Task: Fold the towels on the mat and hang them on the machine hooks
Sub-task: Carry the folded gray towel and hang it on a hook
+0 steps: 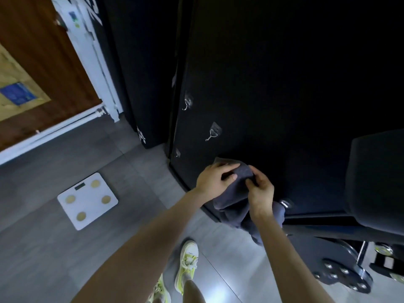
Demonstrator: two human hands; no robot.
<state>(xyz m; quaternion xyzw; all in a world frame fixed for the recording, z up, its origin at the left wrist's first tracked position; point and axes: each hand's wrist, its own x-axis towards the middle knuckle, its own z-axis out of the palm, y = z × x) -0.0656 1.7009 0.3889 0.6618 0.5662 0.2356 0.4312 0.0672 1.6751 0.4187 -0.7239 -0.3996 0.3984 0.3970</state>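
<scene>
A dark grey towel (231, 202) hangs folded against the black machine panel (262, 106). My left hand (213, 179) grips its upper edge, thumb pressed on the cloth. My right hand (261, 191) pinches the towel's top just to the right. Three clear stick-on hooks sit on the panel above and to the left: an upper hook (187, 102), a middle hook (213, 131) and a lower hook (177, 153). All three are bare. Whatever the towel's top rests on is hidden by my hands.
A white bathroom scale (87, 201) lies on the grey tiled floor to the left. A black padded seat (376, 178) and metal weights (343, 274) stand at the right. My yellow-green shoes (188, 263) are below. A wooden door (43, 62) is at the far left.
</scene>
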